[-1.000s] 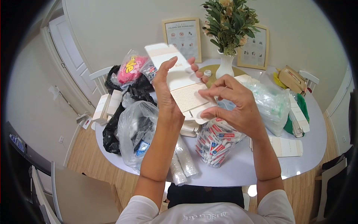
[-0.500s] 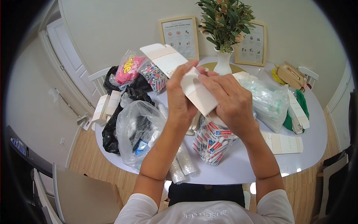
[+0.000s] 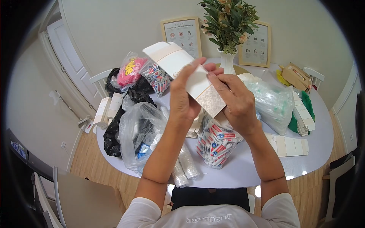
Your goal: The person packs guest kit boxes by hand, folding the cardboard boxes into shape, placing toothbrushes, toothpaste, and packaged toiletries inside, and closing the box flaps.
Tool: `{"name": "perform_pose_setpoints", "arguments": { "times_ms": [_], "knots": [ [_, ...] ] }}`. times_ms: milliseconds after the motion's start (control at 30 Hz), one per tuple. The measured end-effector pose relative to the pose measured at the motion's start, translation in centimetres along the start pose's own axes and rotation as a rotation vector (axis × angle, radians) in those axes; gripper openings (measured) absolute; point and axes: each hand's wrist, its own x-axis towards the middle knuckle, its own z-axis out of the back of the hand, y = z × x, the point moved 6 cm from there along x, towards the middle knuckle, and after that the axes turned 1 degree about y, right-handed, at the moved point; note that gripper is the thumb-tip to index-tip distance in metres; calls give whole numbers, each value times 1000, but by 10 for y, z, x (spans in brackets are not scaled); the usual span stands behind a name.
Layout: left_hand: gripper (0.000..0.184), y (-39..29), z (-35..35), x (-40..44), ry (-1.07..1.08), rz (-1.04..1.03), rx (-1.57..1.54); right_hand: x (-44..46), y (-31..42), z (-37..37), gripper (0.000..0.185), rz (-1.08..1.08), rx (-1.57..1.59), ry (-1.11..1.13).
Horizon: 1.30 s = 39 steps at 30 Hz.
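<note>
We have a white box (image 3: 197,81) up in front of us, above the middle of the table (image 3: 262,173), tilted with its far end toward 10 or 11 o'clock. It looks partly formed to us: its flap (image 3: 163,48) at that end sticks out unfolded, and whether the near end, at 5, is fully closed we cannot tell. Our left hand (image 3: 185,98) grips its side at 8, and our right hand (image 3: 240,100) grips it at 4, thumb on top. Below, at 6, sits a bag of tubes (image 3: 218,148); more boxes lie at 8 (image 3: 103,110) and 4 (image 3: 294,146), outside our grasp. Against one second ago, our right hand has gone from pinching the near-end flap to wrapping the side; against half a second ago, the embossed panel shows more clearly, while the bag sits much as it did.
</note>
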Motion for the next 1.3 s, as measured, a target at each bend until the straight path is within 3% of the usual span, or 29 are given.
{"name": "perform_pose_setpoints", "arguments": {
  "times_ms": [67, 167, 267, 333, 400, 467, 600, 733, 933, 1000, 1067, 1133, 1167, 1300],
  "knots": [
    [47, -8, 2, 3, 4, 15, -257, 0, -1, -2, 43, 40, 22, 33],
    [48, -19, 20, 12, 24, -33, -214, 0, 4, -2, 44, 65, 102, 86],
    [43, -30, 28, 14, 31, -62, -178, 8, 1, 6, 45, -126, 389, 200],
    [38, -39, 22, 7, 45, -113, -92, -1, -16, -4, 49, -593, 1022, 248],
    [35, -38, 14, 2, 52, -132, -59, -4, -18, -8, 54, -673, 924, 237],
    [42, -37, 8, -1, 95, -173, 87, -1, -6, -10, 57, -587, 807, 286],
    [34, -41, 5, -6, 28, -215, 280, -7, 1, -17, 49, -558, 622, 206],
    [33, -43, 3, -8, 7, -222, 372, -15, -6, -28, 42, -765, 799, 148],
    [42, -21, 5, 3, 57, -145, 324, -17, -26, -32, 30, -950, 881, 198],
    [43, -8, -2, 1, 155, -52, 198, -18, -34, -32, 27, -906, 1040, 78],
    [40, -13, 7, 8, 138, -26, 141, -16, -39, -25, 28, -915, 1102, 146],
    [37, -14, 14, 13, 109, 99, -92, -11, -32, -19, 31, -795, 1198, 336],
    [35, -15, 21, 12, 26, 126, -122, -6, -26, -12, 35, -712, 1239, 306],
    [38, -13, 28, 18, 92, 163, -124, -5, -23, -13, 33, -672, 1135, 273]
  ]
}}
